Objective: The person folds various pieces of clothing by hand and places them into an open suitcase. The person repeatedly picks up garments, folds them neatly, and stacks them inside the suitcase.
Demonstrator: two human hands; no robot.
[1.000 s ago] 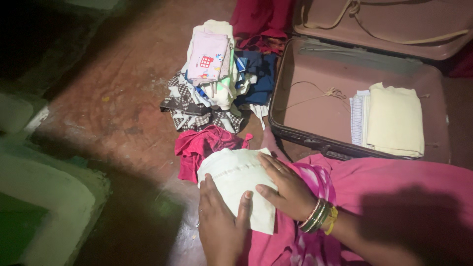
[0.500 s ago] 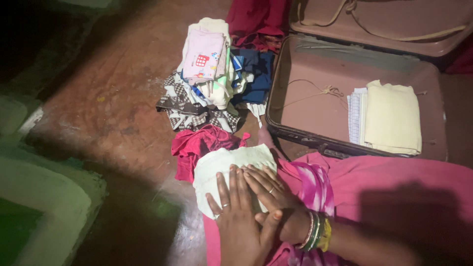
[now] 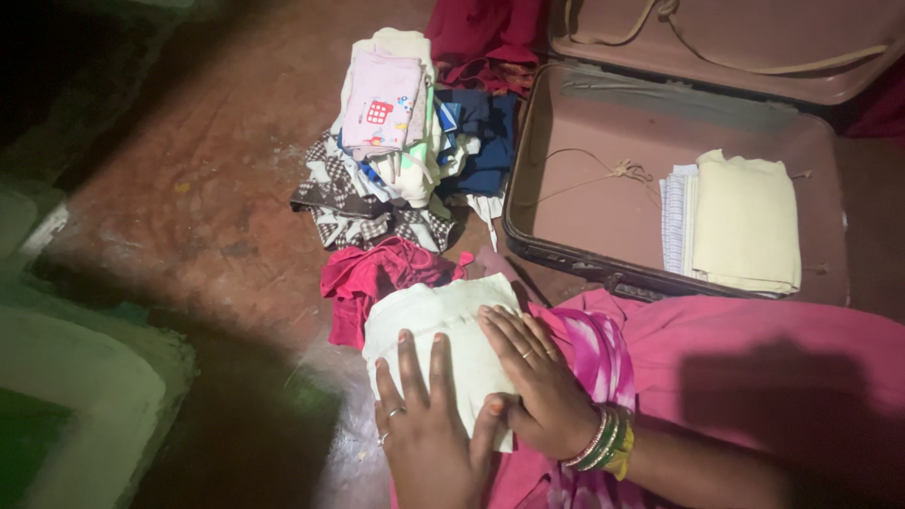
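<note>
A single pool of light, like a lamp on the head, falls on the middle of the view; the corners fade to near black, deepest from seven to eleven o'clock. The reddish-brown floor (image 3: 217,198) shows a faint sheen where the beam strikes. The folded white cloth (image 3: 438,335) under both flat hands is the brightest patch, slightly washed out. At four o'clock a broad soft shadow lies across the pink draped fabric (image 3: 754,377). The open dusty-pink suitcase (image 3: 603,207) at one o'clock is evenly but dimly lit. Detail is soft and grainy throughout, and the pale-green ledge (image 3: 85,386) at eight o'clock is murky.
</note>
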